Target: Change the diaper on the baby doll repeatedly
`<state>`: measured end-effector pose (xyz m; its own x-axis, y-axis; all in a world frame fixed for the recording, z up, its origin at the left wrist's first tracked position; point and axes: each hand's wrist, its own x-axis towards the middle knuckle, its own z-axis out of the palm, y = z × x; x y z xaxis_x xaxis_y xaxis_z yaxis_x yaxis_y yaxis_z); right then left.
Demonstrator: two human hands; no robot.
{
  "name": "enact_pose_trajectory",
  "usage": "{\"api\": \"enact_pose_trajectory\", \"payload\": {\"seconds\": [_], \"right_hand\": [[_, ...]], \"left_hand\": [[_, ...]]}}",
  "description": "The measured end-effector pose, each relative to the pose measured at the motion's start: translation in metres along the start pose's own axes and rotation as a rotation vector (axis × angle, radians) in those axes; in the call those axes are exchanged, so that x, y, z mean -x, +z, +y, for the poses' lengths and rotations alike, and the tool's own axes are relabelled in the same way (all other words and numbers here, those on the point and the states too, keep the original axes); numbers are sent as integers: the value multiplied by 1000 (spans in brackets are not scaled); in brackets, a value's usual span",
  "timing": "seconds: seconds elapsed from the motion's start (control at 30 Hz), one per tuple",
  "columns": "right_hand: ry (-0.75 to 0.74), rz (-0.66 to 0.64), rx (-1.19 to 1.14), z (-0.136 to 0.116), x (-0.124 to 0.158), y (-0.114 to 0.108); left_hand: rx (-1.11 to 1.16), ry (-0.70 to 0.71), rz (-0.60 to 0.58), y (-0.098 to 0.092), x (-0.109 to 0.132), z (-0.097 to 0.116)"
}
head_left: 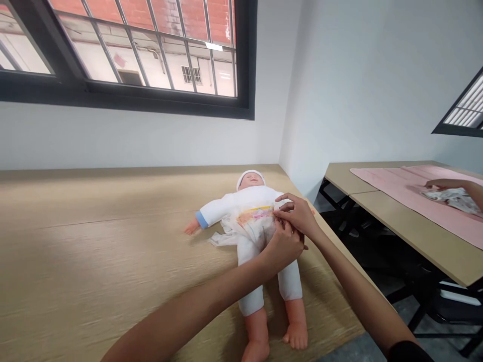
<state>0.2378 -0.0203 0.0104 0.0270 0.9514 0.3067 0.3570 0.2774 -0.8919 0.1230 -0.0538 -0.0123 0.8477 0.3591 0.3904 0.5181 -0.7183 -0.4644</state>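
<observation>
A baby doll (252, 291) in white clothes and a white cap lies on its back on the wooden table, its bare feet toward me. Around its hips is a white diaper (252, 215) with a coloured print on the front band. Bent across the doll's hip, my left hand (284, 245) is closed on the diaper's side edge. Just above it, my right hand (297, 215) pinches the same side of the diaper between thumb and fingers. My hands hide the exact spot of contact. On the other side, a loose white flap (223, 238) spreads over the table.
The wooden table (94, 261) runs up to the wall below a barred window (151, 50). To the right, past a gap, stands another table (411, 226) with a pink mat (400, 188). There another person's hand (443, 184) touches a crumpled patterned cloth (453, 197).
</observation>
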Motion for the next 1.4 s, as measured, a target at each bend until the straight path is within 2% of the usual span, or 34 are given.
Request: {"api": "enact_pose_trajectory", "payload": {"seconds": [0.13, 0.3, 0.43, 0.53, 0.63, 1.23, 1.4], "right_hand": [[-50, 6, 48, -5, 5, 3], [51, 32, -268, 3, 7, 1], [92, 165, -439, 16, -1, -5], [96, 271, -471, 22, -6, -8], [120, 320, -480, 24, -7, -8], [120, 286, -409, 27, -6, -4], [7, 124, -254, 37, -9, -6]], "left_hand": [[56, -7, -25, 2, -1, -1], [43, -58, 14, 2, -2, -6], [4, -181, 9, -2, 0, -7], [24, -245, -36, -4, 0, -6], [21, -262, -67, -5, -1, -4], [35, -189, -52, -3, 1, -2], [3, -187, -39, -4, 2, 0]]}}
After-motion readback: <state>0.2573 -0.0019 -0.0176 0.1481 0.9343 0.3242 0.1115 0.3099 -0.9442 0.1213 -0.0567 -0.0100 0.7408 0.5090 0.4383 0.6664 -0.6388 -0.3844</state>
